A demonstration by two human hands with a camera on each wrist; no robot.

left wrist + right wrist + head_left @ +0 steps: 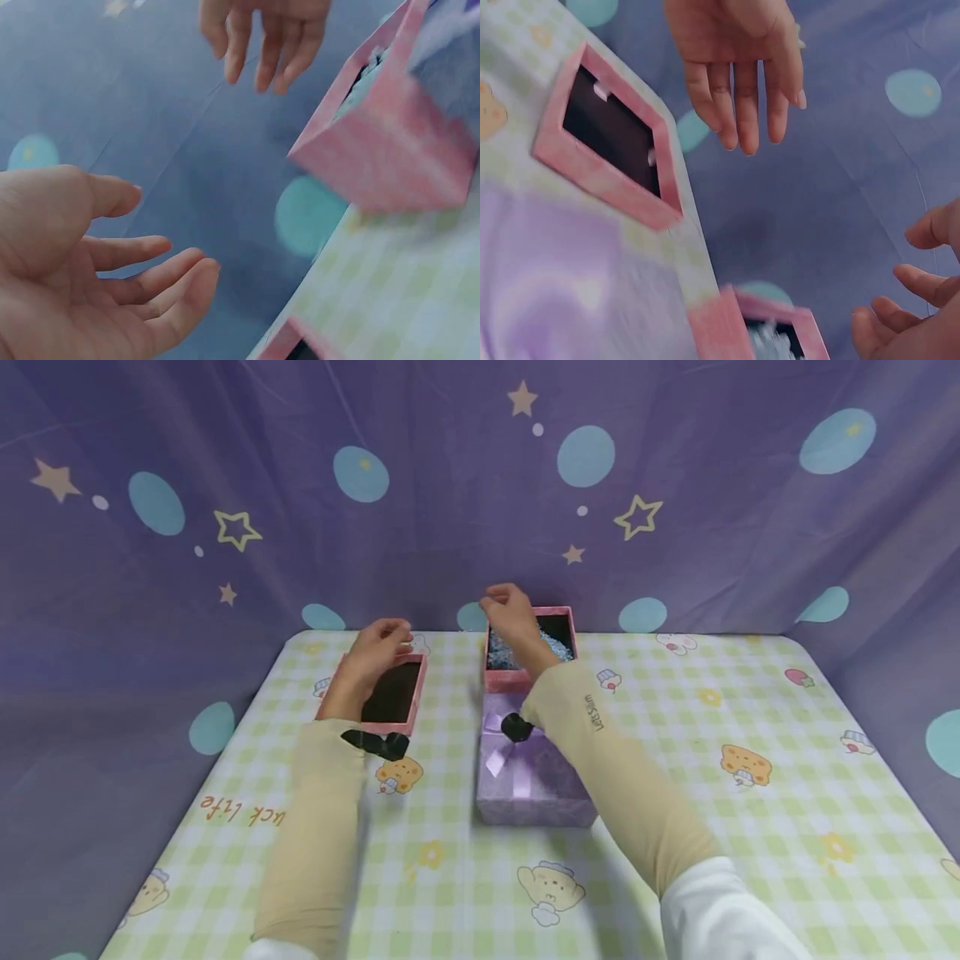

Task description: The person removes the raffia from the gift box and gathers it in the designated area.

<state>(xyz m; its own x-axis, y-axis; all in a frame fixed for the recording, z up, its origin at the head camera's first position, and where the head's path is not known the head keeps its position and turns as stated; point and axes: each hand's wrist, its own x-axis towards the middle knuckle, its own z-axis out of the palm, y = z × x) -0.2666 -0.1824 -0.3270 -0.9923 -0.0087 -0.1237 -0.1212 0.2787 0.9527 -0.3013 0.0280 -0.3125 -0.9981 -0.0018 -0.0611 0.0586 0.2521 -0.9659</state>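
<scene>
My left hand (375,653) hovers above the shallow pink tray-like lid (417,693) with a dark inside, at the table's left. Its fingers are loosely bent and hold nothing, as the left wrist view of this hand (112,277) shows. Over the pink box (517,682) at the back hangs my right hand (513,617); blue shredded filler (557,647) lies in that box. The right wrist view shows the right hand (922,300) with relaxed fingers and nothing between them. Under the right forearm sits a purple box (502,789) with a lilac ribbon bow.
A green checked tablecloth (435,893) with cartoon prints covers the table. Behind it hangs a purple curtain (450,527) with stars and blue ovals. The purple box stands right in front of the pink box. In the right wrist view, two small pale pieces show inside the lid.
</scene>
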